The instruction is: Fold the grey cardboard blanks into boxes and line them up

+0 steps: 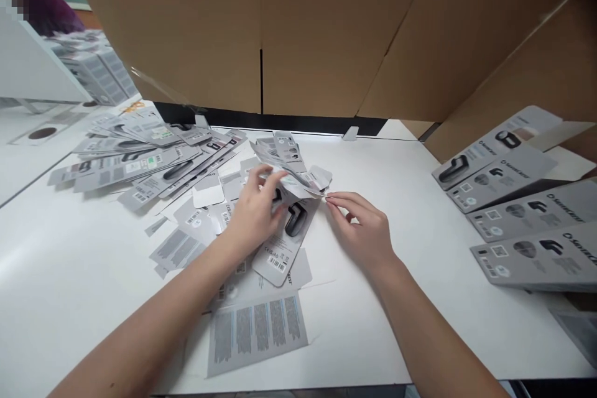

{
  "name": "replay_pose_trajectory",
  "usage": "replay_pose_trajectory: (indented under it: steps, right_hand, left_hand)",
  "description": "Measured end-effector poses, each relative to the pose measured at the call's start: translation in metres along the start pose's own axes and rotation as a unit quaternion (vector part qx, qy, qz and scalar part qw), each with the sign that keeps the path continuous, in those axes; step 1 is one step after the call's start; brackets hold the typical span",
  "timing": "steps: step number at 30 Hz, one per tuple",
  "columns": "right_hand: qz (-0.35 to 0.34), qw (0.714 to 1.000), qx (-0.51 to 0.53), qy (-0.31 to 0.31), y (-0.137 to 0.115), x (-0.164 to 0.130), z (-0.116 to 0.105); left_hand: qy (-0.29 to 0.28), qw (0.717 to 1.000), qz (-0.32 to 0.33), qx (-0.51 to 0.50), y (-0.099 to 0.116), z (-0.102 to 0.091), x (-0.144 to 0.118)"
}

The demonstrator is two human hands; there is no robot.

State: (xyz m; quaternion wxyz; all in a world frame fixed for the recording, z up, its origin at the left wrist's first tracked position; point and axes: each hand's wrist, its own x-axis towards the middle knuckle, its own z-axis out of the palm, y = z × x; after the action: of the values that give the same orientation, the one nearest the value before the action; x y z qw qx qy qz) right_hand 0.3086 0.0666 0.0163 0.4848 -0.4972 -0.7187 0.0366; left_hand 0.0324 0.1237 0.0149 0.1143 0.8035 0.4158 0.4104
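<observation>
A grey printed cardboard carton, flat and partly lifted, is between my two hands above the table. My left hand has its fingers curled against the carton's left side, thumb and fingertips on the card. At the carton's right corner, my right hand pinches the edge between thumb and fingertips. Beneath them lies another flat carton showing a black earpiece picture and a barcode. An unfolded panel with striped text blocks lies nearer to me, partly covered by the cards above it.
A fanned heap of flat cartons spreads across the left of the white table. Several folded cartons lean in a row at the right. Tall brown cardboard walls the back. Far left, a person's purple sleeve shows beside stacked boxes.
</observation>
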Motion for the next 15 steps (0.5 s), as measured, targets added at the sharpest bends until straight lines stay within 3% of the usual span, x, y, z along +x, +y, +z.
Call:
replay_pose_trajectory:
  steps: [2, 4, 5, 7, 9, 10, 15]
  right_hand:
    - [0.016, 0.999, 0.018, 0.026, -0.003, 0.000, 0.000]
    - [0.035, 0.998, 0.038, 0.046, -0.006, -0.001, 0.000]
    - [0.047, 0.996, 0.050, 0.051, -0.007, -0.002, 0.001]
    - [0.069, 0.993, 0.077, 0.059, -0.010, -0.003, 0.002]
    - [0.079, 0.990, 0.099, 0.067, -0.012, -0.004, 0.005]
    - [0.076, 0.989, 0.106, 0.070, -0.014, -0.004, 0.006]
    - [0.008, 0.991, 0.124, 0.058, -0.018, -0.003, 0.008]
  left_hand:
    - [0.074, 0.993, -0.071, -0.055, -0.011, 0.004, 0.010]
    - [0.135, 0.959, -0.188, -0.166, -0.016, 0.008, 0.018]
    - [0.148, 0.923, -0.260, -0.243, -0.017, 0.010, 0.021]
    - [0.133, 0.817, -0.387, -0.407, -0.012, 0.011, 0.024]
    - [0.090, 0.718, -0.444, -0.529, -0.005, 0.011, 0.022]
    - [0.069, 0.693, -0.446, -0.562, 0.000, 0.010, 0.020]
    - [-0.016, 0.684, -0.408, -0.605, 0.015, 0.003, 0.012]
